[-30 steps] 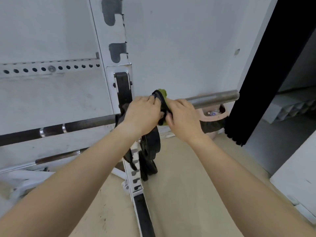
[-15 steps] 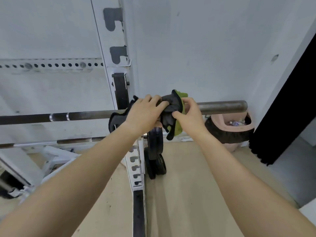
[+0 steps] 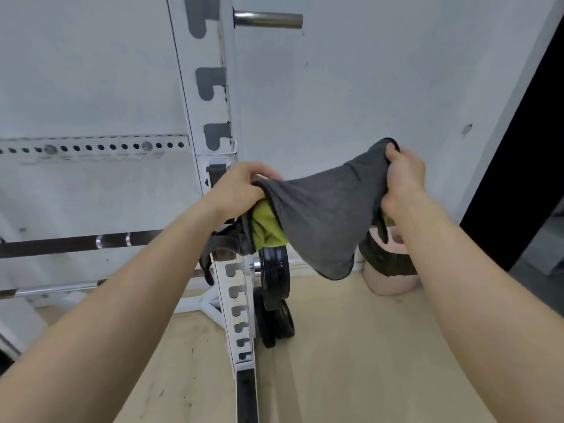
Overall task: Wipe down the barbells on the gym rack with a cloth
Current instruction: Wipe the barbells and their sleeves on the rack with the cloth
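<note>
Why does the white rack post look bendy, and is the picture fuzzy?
Head view: the wide lens bows the rack post; light is soft and even, with no glare. The grey cloth between the left hand and right hand is fairly sharp, while the barbell looks slightly soft.

Soft, even light fills the room, bright on the white wall (image 3: 366, 87) and pale floor (image 3: 351, 346), with only faint shadows. No glare. The wide lens bows the rack upright (image 3: 213, 117) and stretches both forearms near the lower corners. Edges look slightly soft.
</note>
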`<state>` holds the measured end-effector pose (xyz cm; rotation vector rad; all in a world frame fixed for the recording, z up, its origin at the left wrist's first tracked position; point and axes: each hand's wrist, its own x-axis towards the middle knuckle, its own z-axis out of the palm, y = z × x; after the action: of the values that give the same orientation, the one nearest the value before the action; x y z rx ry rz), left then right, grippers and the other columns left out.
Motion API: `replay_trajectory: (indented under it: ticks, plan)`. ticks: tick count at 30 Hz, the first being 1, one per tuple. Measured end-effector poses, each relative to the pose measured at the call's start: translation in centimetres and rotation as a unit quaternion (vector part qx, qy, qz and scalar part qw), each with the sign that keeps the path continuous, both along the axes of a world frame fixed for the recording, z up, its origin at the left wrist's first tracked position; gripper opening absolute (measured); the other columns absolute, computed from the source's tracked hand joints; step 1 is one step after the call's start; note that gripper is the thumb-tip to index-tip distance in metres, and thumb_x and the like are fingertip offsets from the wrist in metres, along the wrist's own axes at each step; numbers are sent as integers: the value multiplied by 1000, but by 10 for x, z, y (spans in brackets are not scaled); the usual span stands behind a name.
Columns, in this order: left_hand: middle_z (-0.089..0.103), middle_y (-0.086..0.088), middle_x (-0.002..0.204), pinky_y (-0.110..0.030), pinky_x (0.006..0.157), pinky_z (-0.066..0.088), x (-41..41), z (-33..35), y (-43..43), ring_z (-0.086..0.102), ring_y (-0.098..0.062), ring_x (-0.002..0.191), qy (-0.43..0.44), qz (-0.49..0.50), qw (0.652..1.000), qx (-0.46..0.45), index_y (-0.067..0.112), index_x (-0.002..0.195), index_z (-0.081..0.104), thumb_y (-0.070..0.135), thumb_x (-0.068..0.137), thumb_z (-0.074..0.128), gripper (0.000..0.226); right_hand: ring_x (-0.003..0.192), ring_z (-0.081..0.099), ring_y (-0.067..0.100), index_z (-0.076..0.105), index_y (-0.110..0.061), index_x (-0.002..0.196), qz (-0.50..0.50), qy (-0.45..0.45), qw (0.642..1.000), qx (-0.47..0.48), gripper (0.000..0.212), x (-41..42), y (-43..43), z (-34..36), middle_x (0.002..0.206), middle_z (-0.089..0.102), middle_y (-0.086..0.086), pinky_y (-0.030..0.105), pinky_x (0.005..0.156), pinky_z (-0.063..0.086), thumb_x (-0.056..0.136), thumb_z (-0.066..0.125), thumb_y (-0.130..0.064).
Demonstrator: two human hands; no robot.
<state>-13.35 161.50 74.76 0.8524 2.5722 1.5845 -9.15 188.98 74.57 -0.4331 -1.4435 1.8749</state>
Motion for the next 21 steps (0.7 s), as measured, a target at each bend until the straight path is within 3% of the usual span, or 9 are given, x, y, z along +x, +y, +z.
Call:
replay_trajectory:
  ticks: [3, 4, 6, 9, 11, 14, 16, 17, 21]
  plan:
    - [72, 5, 86, -18, 71, 53, -9, 16, 19, 67, -11, 82, 64, 154, 972, 168, 17, 94, 70, -8, 82, 48, 35, 77, 57, 16, 66, -18, 80, -16, -18, 992, 120, 17, -11, 26, 7, 83, 64, 2, 30, 70, 46, 94, 58, -23]
    - [69, 8, 85, -21, 72, 52, -12, 21, 26, 64, -10, 81, 111, 185, 962, 170, 18, 94, 68, -5, 81, 50, 33, 79, 58, 16, 68, -17, 86, -30, -40, 985, 168, 16, -17, 35, 6, 85, 65, 1, 28, 71, 45, 95, 56, -23]
    - [67, 11, 88, -31, 73, 49, -17, 22, 45, 60, -14, 85, 248, 210, 945, 37, 23, 98, 66, 3, 80, 53, 30, 89, 62, 20, 68, -14, 98, -74, -92, 960, 253, 19, -28, 54, 2, 94, 68, 1, 27, 75, 44, 97, 52, -25]
    - [64, 3, 102, -39, 72, 48, -27, -19, 74, 56, -25, 96, 406, 150, 861, -267, 25, 111, 62, 13, 86, 54, 29, 119, 56, 30, 60, -21, 126, -51, -209, 889, 403, 31, -39, 76, -10, 129, 61, 6, 35, 95, 43, 99, 47, -27]
    - [63, -1, 106, -40, 75, 47, -27, -57, 79, 54, -29, 99, 368, 95, 850, -365, 24, 115, 63, 13, 87, 52, 33, 133, 43, 32, 53, -28, 139, 59, -249, 798, 546, 41, -38, 79, -29, 146, 48, 6, 42, 107, 37, 99, 45, -34]
    - [64, 1, 113, -38, 83, 45, -20, -83, 68, 53, -25, 106, 256, 97, 897, -347, 26, 122, 59, 10, 85, 51, 42, 130, 47, 25, 46, -30, 144, 229, -170, 660, 695, 60, -27, 54, -68, 144, 49, 0, 41, 104, 40, 93, 48, -61]
    - [65, 4, 116, -38, 83, 48, -13, -83, 55, 56, -21, 107, 253, 102, 899, -341, 27, 124, 58, 14, 86, 55, 40, 119, 55, 27, 36, -23, 147, 196, -160, 558, 790, 90, -33, 31, -92, 137, 52, 3, 43, 93, 48, 78, 53, -78]
    - [65, 5, 118, -39, 83, 51, -8, -83, 48, 57, -21, 108, 267, 98, 891, -353, 28, 125, 58, 18, 87, 58, 40, 114, 57, 28, 33, -20, 147, 160, -155, 526, 821, 95, -39, 19, -99, 133, 53, 6, 44, 86, 51, 75, 56, -77]
    - [64, 4, 108, -38, 64, 52, 15, -80, 6, 60, -26, 96, 337, 203, 833, -390, 24, 112, 62, 16, 79, 67, 33, 95, 64, 30, 42, -16, 134, 137, -56, 521, 841, 74, -62, -47, -100, 117, 58, 9, 36, 59, 46, 81, 65, -61]
